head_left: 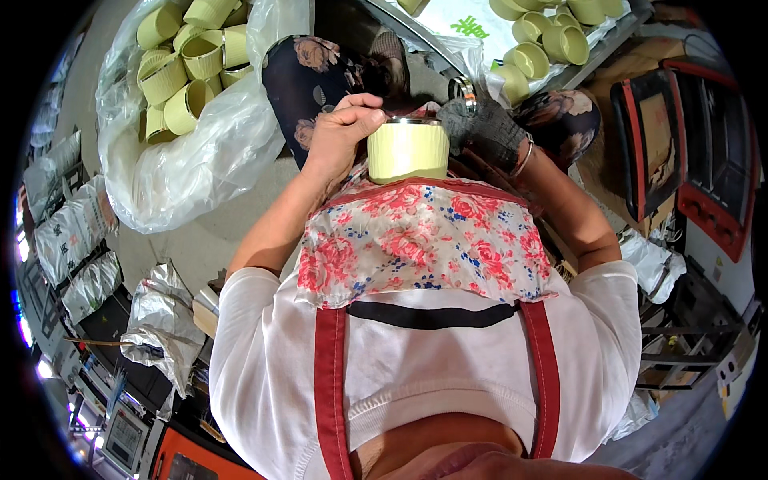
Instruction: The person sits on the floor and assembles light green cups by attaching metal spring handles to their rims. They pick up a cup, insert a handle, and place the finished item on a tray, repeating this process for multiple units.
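In front of my apron sits a pale yellow ribbed cup (408, 152) with a shiny metal band round its top edge. My bare left hand (346, 134) is closed at the cup's left side, thumb and forefinger at the rim. On the other side, my right hand (484, 134) wears a dark grey glove and lies against the cup. A loose shiny metal ring (463, 94) stands upright at the gloved fingers, which seem to grip it. The glove's fingertips are partly hidden. The cup's inside does not show.
At the far left, a clear plastic bag (192, 180) holds several yellow cups (182, 76). More yellow cups (552, 40) lie at the far right on a white sheet (440, 24) inside a metal-edged tray (596, 64). Red-and-black frames (652, 140) stand at the right.
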`<control>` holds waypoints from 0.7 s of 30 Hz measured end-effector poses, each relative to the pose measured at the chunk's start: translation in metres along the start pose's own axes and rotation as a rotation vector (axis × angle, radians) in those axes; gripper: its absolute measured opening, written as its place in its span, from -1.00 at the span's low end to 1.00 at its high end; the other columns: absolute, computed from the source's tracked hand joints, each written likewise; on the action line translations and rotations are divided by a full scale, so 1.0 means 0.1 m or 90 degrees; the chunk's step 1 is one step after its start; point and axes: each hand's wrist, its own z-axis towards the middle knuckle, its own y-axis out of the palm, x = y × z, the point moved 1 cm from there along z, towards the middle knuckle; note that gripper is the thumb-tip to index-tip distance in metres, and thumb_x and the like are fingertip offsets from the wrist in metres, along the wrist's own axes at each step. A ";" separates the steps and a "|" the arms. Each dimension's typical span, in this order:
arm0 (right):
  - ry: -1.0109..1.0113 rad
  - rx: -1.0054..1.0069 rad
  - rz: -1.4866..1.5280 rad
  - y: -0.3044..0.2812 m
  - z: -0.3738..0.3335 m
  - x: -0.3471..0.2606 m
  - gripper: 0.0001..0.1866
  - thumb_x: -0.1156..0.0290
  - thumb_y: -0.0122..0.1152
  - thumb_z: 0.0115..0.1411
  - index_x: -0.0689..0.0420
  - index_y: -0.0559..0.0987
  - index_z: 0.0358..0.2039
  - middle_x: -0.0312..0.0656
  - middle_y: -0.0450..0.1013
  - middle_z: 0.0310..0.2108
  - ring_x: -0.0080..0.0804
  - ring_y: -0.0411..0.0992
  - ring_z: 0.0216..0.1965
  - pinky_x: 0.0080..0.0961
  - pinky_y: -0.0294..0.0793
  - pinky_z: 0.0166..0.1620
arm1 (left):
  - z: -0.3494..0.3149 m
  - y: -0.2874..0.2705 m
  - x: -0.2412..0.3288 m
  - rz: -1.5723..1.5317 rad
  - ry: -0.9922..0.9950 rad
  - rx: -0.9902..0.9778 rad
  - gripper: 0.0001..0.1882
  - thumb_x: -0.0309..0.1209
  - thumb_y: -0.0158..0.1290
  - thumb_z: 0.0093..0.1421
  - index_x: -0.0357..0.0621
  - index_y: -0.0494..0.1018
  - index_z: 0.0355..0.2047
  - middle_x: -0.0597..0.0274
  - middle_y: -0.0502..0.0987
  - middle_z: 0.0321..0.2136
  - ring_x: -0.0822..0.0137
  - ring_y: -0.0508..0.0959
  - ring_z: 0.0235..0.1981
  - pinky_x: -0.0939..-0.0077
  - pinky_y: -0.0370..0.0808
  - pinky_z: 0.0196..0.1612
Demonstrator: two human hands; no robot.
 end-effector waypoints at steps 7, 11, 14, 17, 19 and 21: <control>0.302 0.181 0.512 -0.23 0.02 -0.29 -0.88 0.42 0.07 0.02 0.12 0.47 -0.40 -0.15 0.43 -0.34 -0.25 0.41 -0.30 -0.49 0.40 -0.27 | -0.06 0.16 0.39 -0.283 -0.320 -0.140 -0.49 -0.20 -0.08 0.10 -0.21 0.21 0.01 0.10 0.33 -0.04 0.19 0.33 0.00 0.29 0.22 0.07; 0.094 0.180 0.051 -0.27 0.05 -0.35 -0.81 0.43 0.13 0.00 0.15 0.49 -0.32 -0.15 0.45 -0.29 -0.39 0.42 -0.27 -0.49 0.41 -0.21 | -0.08 0.23 0.52 -0.306 -0.286 -0.082 -0.66 -0.34 -0.11 0.10 -0.23 0.29 -0.13 0.12 0.41 -0.20 0.28 0.42 -0.14 0.37 0.34 -0.03; 0.481 0.172 0.769 -0.18 0.14 -0.40 -0.78 0.40 0.07 0.06 0.19 0.50 -0.28 -0.12 0.45 -0.28 -0.45 0.41 -0.26 -0.56 0.39 -0.17 | -0.05 0.24 0.46 -0.285 -0.241 -0.051 -0.83 -0.39 -0.06 0.11 -0.22 0.36 -0.33 0.21 0.46 -0.40 0.42 0.48 -0.37 0.52 0.45 -0.26; 0.522 0.081 0.782 -0.26 0.22 -0.39 -0.76 0.35 0.03 0.09 0.20 0.50 -0.28 -0.16 0.46 -0.33 -0.53 0.40 -0.31 -0.60 0.38 -0.23 | -0.01 0.24 0.51 -0.252 -0.221 -0.067 -0.88 -0.42 0.00 0.09 -0.22 0.38 -0.40 0.26 0.46 -0.47 0.49 0.47 -0.48 0.59 0.46 -0.37; 0.515 0.002 0.687 -0.35 0.29 -0.38 -0.76 0.34 0.03 0.09 0.22 0.51 -0.30 -0.21 0.46 -0.39 -0.60 0.38 -0.36 -0.59 0.38 -0.28 | -0.05 0.24 0.52 -0.187 -0.237 -0.028 -0.91 -0.47 0.02 0.08 -0.22 0.39 -0.52 0.31 0.45 -0.57 0.54 0.44 -0.56 0.67 0.41 -0.49; 0.532 0.114 0.863 -0.24 0.27 -0.40 -0.81 0.32 0.03 0.08 0.16 0.53 -0.42 -0.20 0.42 -0.54 -0.49 0.38 -0.50 -0.54 0.37 -0.37 | -0.02 0.23 0.52 -0.189 -0.218 -0.046 -0.88 -0.50 0.03 0.06 -0.21 0.39 -0.59 0.33 0.44 -0.61 0.56 0.42 -0.60 0.69 0.38 -0.53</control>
